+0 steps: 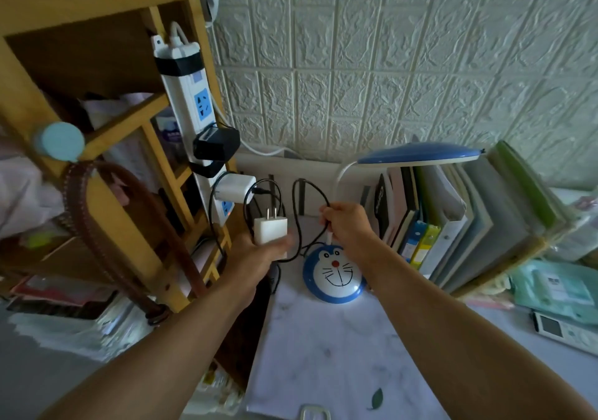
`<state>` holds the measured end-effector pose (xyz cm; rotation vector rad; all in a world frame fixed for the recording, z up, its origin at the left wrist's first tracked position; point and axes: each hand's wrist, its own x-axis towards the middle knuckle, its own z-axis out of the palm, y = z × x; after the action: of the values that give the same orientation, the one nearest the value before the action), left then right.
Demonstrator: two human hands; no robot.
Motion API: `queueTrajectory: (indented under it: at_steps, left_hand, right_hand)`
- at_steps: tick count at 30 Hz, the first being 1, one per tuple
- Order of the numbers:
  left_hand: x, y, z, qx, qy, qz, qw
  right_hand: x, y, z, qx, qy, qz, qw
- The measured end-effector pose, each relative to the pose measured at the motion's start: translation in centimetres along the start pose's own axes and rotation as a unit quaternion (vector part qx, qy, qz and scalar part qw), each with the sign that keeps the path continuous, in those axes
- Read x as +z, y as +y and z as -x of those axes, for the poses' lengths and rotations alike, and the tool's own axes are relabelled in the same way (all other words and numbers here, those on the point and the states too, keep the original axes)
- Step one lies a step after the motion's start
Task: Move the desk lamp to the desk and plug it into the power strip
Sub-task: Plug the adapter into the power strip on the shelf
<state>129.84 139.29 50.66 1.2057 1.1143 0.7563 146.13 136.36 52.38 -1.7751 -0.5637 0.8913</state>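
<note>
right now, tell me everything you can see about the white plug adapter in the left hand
The white plug adapter is a small, boxy, smooth plastic charger block with two flat metal prongs pointing up. The left hand grips its lower end, just below the power strip on the wooden shelf frame. It is unplugged. A black cable loops beside it toward the right hand.

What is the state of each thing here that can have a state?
Desk lamp: standing on the desk, not lit.
White adapter: unplugged, prongs up, in the left hand.
Black cable: pinched in the right hand.
Power strip: strapped upright to the shelf, top blue socket free.
</note>
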Motion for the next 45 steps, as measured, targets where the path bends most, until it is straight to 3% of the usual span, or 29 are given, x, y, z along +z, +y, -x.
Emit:
queueTrajectory:
  at_steps: [4, 8, 16, 20, 26, 31, 36, 41, 45]
  left_hand:
    - [-1.2, 1.4, 0.9, 0.015, -0.003, 0.011, 1.0]
    - [-1.8, 3.1, 2.0, 0.022, -0.005, 0.014, 1.0]
    - [-2.5, 6.0, 3.8, 0.046, -0.046, -0.006, 0.998]
    - [-2.6, 7.4, 4.6, 0.062, -0.054, 0.01, 0.997]
    - [-2.2, 9.3, 5.2, 0.108, 0.028, 0.006, 0.994]
    - [-2.0, 10.1, 5.3, 0.118, 0.069, 0.024, 0.99]
    - [-2.8, 10.9, 5.7, 0.17, 0.119, -0.071, 0.976]
    - [-2.3, 11.9, 6.3, 0.228, 0.124, -0.094, 0.961]
    - [-1.8, 12.6, 6.2, 0.225, 0.124, -0.085, 0.963]
  right_hand:
    - [-0.4, -0.7, 0.2, 0.005, 0.033, 0.075, 0.997]
    - [0.2, -2.9, 2.0, -0.058, 0.028, 0.149, 0.987]
    - [2.2, -8.0, 6.0, -0.155, -0.137, 0.028, 0.978]
    - [1.8, -9.2, 6.8, -0.224, -0.13, 0.012, 0.966]
    - [1.2, -10.2, 7.5, -0.2, -0.071, -0.054, 0.976]
    - [1.2, -10.5, 7.7, -0.202, -0.026, -0.041, 0.978]
    - [1.2, -10.7, 7.8, -0.212, 0.007, -0.05, 0.976]
    - [1.4, -9.9, 7.4, -0.134, 0.049, -0.045, 0.989]
    - [1.2, -9.1, 6.9, -0.068, 0.068, -0.021, 0.995]
